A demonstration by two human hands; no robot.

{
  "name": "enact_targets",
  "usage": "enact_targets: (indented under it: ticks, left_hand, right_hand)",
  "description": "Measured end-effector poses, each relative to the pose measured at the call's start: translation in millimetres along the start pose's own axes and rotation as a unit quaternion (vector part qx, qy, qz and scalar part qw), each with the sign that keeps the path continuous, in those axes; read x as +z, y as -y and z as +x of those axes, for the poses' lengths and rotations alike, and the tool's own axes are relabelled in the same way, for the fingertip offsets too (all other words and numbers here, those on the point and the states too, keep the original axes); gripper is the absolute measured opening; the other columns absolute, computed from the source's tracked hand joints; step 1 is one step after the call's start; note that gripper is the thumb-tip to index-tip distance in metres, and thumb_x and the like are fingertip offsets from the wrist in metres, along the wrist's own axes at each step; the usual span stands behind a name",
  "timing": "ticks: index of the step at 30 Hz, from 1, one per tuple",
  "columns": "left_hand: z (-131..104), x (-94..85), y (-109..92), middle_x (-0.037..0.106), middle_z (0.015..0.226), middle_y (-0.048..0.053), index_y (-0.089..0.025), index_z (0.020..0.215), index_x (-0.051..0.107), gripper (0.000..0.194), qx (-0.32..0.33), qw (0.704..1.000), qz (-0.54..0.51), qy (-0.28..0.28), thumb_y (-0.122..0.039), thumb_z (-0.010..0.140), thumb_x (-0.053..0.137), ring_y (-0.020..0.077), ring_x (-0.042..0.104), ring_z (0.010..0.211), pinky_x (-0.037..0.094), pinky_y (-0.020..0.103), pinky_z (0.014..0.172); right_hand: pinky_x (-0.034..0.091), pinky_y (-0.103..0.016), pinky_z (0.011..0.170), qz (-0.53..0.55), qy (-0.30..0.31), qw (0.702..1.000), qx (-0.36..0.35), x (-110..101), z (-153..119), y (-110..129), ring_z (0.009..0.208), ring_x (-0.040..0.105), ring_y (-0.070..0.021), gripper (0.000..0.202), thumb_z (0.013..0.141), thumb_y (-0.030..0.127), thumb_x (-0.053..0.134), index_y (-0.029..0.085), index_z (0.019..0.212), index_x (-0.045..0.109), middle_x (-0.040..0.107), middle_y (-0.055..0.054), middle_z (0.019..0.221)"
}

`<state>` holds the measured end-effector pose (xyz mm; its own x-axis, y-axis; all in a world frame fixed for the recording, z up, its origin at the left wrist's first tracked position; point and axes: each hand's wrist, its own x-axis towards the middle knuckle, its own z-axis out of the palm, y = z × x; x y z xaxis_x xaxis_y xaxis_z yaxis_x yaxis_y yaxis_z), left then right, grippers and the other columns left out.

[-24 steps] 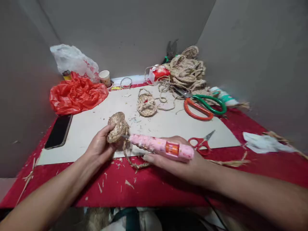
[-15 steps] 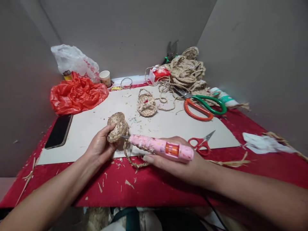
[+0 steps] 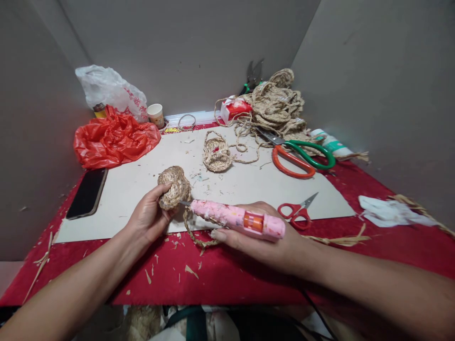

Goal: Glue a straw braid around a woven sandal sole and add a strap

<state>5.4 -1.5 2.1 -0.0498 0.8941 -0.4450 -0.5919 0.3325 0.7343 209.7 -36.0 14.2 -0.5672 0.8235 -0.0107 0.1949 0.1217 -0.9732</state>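
My left hand (image 3: 151, 213) is closed around a small woven straw slipper (image 3: 175, 184), the thumb pressed on its side. From its lower right a braided straw cord (image 3: 192, 237) loops down and runs toward my other hand. My right hand (image 3: 263, 244) grips a pink hot glue gun (image 3: 227, 215) with an orange part near its back end. The metal nozzle tip is at the slipper's right edge; whether it touches cannot be made out. Beyond them a second woven slipper (image 3: 217, 154) with a red spot lies on the white board, its cord trailing to the right.
Large scissors (image 3: 293, 158) and small red scissors (image 3: 295, 213) lie at the right. Behind them rises a heap of braided cord (image 3: 277, 104). At the left are a phone (image 3: 87, 194), a red plastic bag (image 3: 115, 137) and a paper cup (image 3: 155, 115). Straw scraps litter the red cloth (image 3: 159, 279).
Almost nothing differs. The slipper in my left hand has shifted or turned very slightly, and the glue gun has moved a hair to the left with it.
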Motion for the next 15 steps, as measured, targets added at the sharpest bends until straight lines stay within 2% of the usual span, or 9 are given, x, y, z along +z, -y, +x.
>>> enact_targets:
  ticks: [5, 15]
  left_hand:
    - [0.8, -2.3, 0.3, 0.072, 0.074, 0.006, -0.007, 0.091, 0.066, 0.016, 0.007, 1.0, 0.005, 0.001, -0.007, 0.081, 0.054, 0.0131, 0.066, 0.057, 0.055, 0.021, 0.049]
    - [-1.5, -1.1, -0.9, 0.073, 0.075, 0.006, -0.008, 0.089, 0.067, 0.016, 0.013, 1.0, -0.003, -0.005, -0.004, 0.078, 0.056, 0.0126, 0.067, 0.059, 0.055, 0.019, 0.049]
  right_hand:
    - [0.029, -0.022, 0.044, -0.017, -0.001, 1.0, -0.013, 0.9, -0.9, -2.6, 0.048, 0.033, -0.0074, 0.027, 0.081, 0.036, 0.059, 0.016, 0.065, 0.051, 0.039, 0.004, 0.054]
    - [0.029, -0.021, 0.044, -0.029, -0.002, 0.999, -0.024, 1.1, -0.2, -4.5, 0.048, 0.033, -0.007, 0.028, 0.082, 0.036, 0.059, 0.017, 0.064, 0.05, 0.039, 0.005, 0.054]
